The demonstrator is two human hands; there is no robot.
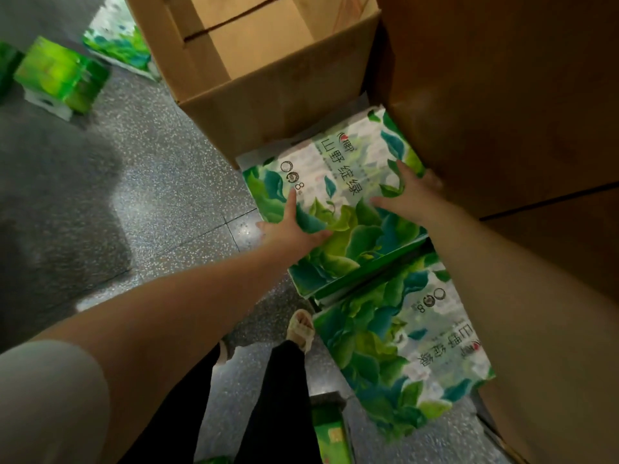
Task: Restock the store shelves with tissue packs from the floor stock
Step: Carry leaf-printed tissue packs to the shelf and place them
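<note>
A large tissue pack [338, 195] with green leaf print lies flat on top of a floor stack, between two cardboard boxes. My left hand [291, 229] grips its near left edge, thumb on top. My right hand [407, 192] holds its right side, fingers curled over the edge next to the brown box. A second pack of the same kind [398, 356] lies nearer to me, partly under the first one.
An open cardboard box [268, 95] stands behind the packs. A tall brown box [519, 95] walls off the right. More green packs [62, 78] [117, 38] sit on the speckled floor at the far left. My legs and a sandalled foot [301, 329] are below.
</note>
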